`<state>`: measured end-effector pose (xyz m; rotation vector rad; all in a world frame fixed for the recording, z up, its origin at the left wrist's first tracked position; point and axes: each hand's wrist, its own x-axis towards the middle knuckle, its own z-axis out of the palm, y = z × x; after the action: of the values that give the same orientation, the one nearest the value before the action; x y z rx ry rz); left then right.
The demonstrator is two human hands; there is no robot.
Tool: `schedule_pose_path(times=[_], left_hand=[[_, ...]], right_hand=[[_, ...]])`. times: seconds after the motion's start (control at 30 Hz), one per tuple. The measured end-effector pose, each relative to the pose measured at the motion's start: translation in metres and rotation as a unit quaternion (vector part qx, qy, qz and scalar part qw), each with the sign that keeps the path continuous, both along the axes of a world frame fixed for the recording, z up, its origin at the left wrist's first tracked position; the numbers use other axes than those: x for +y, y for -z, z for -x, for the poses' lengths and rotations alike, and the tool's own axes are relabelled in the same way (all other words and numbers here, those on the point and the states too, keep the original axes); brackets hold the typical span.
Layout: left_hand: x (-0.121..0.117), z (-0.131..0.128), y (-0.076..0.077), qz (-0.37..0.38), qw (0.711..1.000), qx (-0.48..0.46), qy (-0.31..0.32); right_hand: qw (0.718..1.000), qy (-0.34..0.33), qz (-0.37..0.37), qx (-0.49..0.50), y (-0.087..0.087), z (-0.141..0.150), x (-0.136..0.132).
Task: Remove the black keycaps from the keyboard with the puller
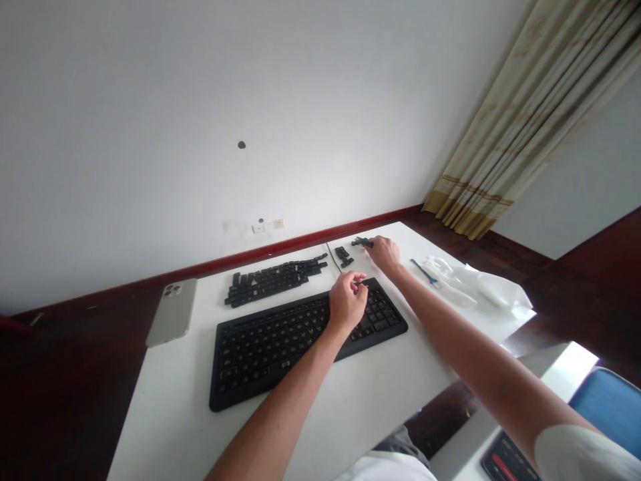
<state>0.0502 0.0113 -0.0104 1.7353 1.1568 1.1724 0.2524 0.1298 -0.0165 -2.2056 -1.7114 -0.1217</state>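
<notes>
A black keyboard (280,364) lies on the white table, with many of its keys stripped to bare switch positions. My left hand (346,300) rests over its right part, fingers curled together near a small dark piece that I cannot make out. Past the keyboard's far right corner, my right hand (384,252) has its fingertips closed at a small group of black keycaps (361,241). Beside that group sits another small cluster of keycaps (343,254). Rows of loose keycaps (268,283) lie behind the keyboard on the left.
A phone (173,310) lies at the table's left edge. On the right are a blue tool (424,271) and crumpled white plastic bags (491,287). The keyboard cable (332,256) runs to the far edge. A blue seat (608,407) stands at the lower right.
</notes>
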Motion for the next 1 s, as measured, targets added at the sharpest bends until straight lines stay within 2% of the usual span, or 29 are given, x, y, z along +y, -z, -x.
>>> schedule_pose_path(times=[0.1, 0.2, 0.3, 0.4, 0.47, 0.5, 0.57, 0.63, 0.7, 0.73, 0.77, 0.83, 1.0], left_hand=[[0.0, -0.001, 0.001, -0.007, 1.0, -0.001, -0.003], [0.001, -0.001, 0.002, -0.013, 1.0, -0.004, -0.005], [0.003, -0.001, 0.001, -0.003, 1.0, -0.005, -0.007], [0.004, 0.0, -0.001, 0.019, 1.0, 0.004, -0.007], [0.004, 0.001, -0.003, 0.032, 0.999, 0.014, -0.001], [0.004, 0.001, -0.004, 0.036, 0.999, 0.02, 0.003], [0.004, 0.002, -0.004, 0.035, 0.999, 0.034, 0.014], [0.003, 0.002, -0.004, 0.022, 0.998, 0.051, 0.024], [0.004, 0.003, -0.003, -0.001, 0.997, 0.076, 0.034], [0.004, 0.003, -0.003, -0.017, 0.995, 0.094, 0.041], [0.003, 0.002, -0.004, -0.034, 0.991, 0.116, 0.05], [0.002, 0.002, -0.006, -0.071, 0.982, 0.161, 0.072], [-0.017, 0.003, -0.017, -0.139, 0.952, 0.253, 0.099]], right_hand=[[1.0, -0.007, -0.01, 0.005, 0.003, 0.0, 0.001], [0.999, -0.018, -0.036, 0.02, -0.001, -0.001, -0.002], [0.994, -0.022, -0.093, 0.06, -0.014, -0.006, -0.01], [0.971, -0.016, -0.16, 0.178, -0.029, -0.011, -0.026], [0.926, -0.016, -0.193, 0.324, -0.037, -0.011, -0.041], [0.889, -0.023, -0.204, 0.409, -0.039, -0.009, -0.05], [0.792, -0.055, -0.212, 0.57, -0.041, -0.003, -0.069], [0.693, -0.091, -0.206, 0.685, -0.041, 0.005, -0.09], [0.612, -0.119, -0.188, 0.759, -0.04, 0.014, -0.108], [0.58, -0.127, -0.178, 0.785, -0.04, 0.018, -0.115], [0.556, -0.132, -0.166, 0.804, -0.04, 0.023, -0.121], [0.531, -0.134, -0.145, 0.824, -0.04, 0.03, -0.129], [0.531, -0.112, -0.118, 0.832, -0.04, 0.037, -0.13]])
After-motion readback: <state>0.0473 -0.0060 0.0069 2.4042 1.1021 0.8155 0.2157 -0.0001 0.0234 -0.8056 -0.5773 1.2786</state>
